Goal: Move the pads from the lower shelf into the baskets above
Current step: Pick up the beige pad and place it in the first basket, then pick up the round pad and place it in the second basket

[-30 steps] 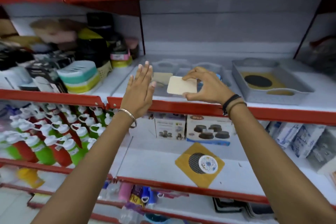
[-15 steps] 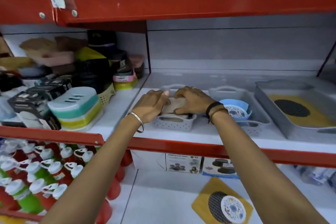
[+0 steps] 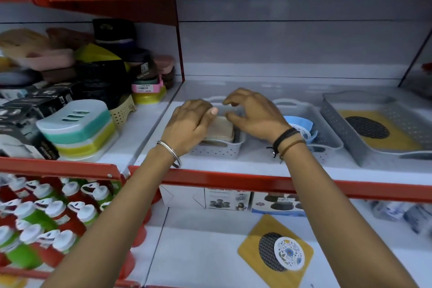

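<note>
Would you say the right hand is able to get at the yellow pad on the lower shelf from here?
Probably yes: the right hand is empty, and the yellow pad lies uncovered below.

I face red-edged shelving (image 3: pixel 233 180) with a pale grey back panel (image 3: pixel 292 49). At nine o'clock a red divider (image 3: pixel 179 49) separates a crowded bay; at seven o'clock stand capped bottles (image 3: pixel 46 217). Soft, even light.

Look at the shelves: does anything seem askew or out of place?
Yes. On the lower shelf, a yellow pad lies turned cornerwise, with a black pad and a floral disc stacked off-centre on it.
</note>
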### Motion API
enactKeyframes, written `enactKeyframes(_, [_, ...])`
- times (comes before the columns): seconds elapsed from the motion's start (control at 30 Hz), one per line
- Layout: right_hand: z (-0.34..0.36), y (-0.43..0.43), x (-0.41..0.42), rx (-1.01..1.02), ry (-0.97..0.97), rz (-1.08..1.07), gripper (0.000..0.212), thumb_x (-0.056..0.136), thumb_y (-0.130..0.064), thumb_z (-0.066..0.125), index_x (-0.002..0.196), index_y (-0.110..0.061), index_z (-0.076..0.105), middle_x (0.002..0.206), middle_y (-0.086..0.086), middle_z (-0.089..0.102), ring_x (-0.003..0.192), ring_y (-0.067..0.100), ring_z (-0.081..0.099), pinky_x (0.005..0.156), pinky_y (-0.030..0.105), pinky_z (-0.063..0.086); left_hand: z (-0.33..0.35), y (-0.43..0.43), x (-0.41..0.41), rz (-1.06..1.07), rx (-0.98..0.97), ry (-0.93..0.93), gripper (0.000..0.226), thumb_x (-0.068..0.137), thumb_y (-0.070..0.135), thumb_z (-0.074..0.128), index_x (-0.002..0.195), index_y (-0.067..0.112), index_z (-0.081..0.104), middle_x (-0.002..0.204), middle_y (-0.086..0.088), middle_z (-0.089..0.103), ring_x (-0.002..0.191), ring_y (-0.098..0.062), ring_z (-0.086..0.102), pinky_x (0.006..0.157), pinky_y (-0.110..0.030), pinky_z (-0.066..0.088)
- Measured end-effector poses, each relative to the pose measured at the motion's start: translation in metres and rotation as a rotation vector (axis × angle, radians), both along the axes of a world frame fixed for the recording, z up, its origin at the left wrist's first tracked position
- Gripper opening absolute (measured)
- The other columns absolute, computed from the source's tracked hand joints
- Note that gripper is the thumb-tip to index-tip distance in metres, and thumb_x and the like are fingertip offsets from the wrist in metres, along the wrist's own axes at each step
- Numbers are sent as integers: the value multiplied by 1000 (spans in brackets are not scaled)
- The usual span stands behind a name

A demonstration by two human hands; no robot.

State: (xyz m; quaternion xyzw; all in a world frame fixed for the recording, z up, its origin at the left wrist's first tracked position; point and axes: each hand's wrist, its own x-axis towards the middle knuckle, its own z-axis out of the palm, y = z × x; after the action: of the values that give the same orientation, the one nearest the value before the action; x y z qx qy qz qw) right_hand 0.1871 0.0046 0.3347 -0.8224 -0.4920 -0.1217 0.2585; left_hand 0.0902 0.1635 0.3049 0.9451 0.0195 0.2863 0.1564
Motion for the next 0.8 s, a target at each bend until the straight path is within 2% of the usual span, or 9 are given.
enactKeyframes(0.07, [3,-25,-14,164,-51,39,31,85,-29,56,110,-13,64,112,4,64,98,19,60,86,33,49,-1,-25,-11,-52,-33,-182,47,94,40,28,107,12,63,112,-6,66,108,-23,56,93,-43,44])
enactKeyframes(0.17, [-11,-70,-35,334,-101,78,25,87,-24,58,105,-8,64,102,8,67,92,20,63,84,30,50,-13,-73,-31,-113,-109,-366,37,94,26,36,109,7,63,117,-9,64,113,-21,55,95,-36,43])
enactKeyframes(0.27, [-41,-108,-57,395,-54,70,22,87,-21,60,102,-5,66,95,8,68,87,20,64,82,29,51,-44,-117,-49,-157,-157,-470,31,91,17,39,107,3,62,121,-8,61,116,-20,52,99,-32,38])
enactKeyframes(0.33, [-68,-129,-68,381,18,78,21,87,-20,61,101,-5,67,93,7,68,85,19,64,81,27,51,-72,-140,-57,-185,-152,-481,26,92,18,40,107,8,58,121,-4,57,115,-20,52,100,-29,36])
enactKeyframes(0.43, [-122,-159,-77,264,212,35,25,87,-27,57,102,-10,67,94,6,68,87,18,65,82,30,52,-124,-170,-62,-175,-244,-378,27,94,24,37,109,12,56,122,0,56,116,-18,51,100,-27,35])
enactKeyframes(0.57, [-204,-192,-85,63,525,-82,24,87,-26,60,107,-14,65,100,0,66,93,16,62,86,35,52,-190,-196,-61,-41,-392,-85,34,94,24,35,116,11,57,131,-5,56,123,-14,44,103,-33,34])
enactKeyframes(0.63, [-242,-203,-85,-11,610,-123,25,86,-24,62,108,-15,64,102,-1,65,97,18,62,86,33,52,-218,-204,-58,-4,-359,65,41,94,29,31,124,12,53,139,-6,50,130,-14,39,106,-30,29])
enactKeyframes(0.7, [-274,-209,-78,-92,659,-187,31,84,-27,62,112,-13,63,115,4,66,106,23,61,90,33,51,-248,-210,-54,25,-319,208,47,93,32,29,130,10,48,145,-10,45,134,-22,40,109,-36,32])
enactKeyframes(0.8, [-310,-210,-67,-201,670,-271,44,83,-26,62,123,-8,56,130,13,58,117,31,54,99,37,45,-289,-217,-50,68,-254,420,54,91,34,28,135,6,42,149,-14,38,136,-29,38,109,-46,37])
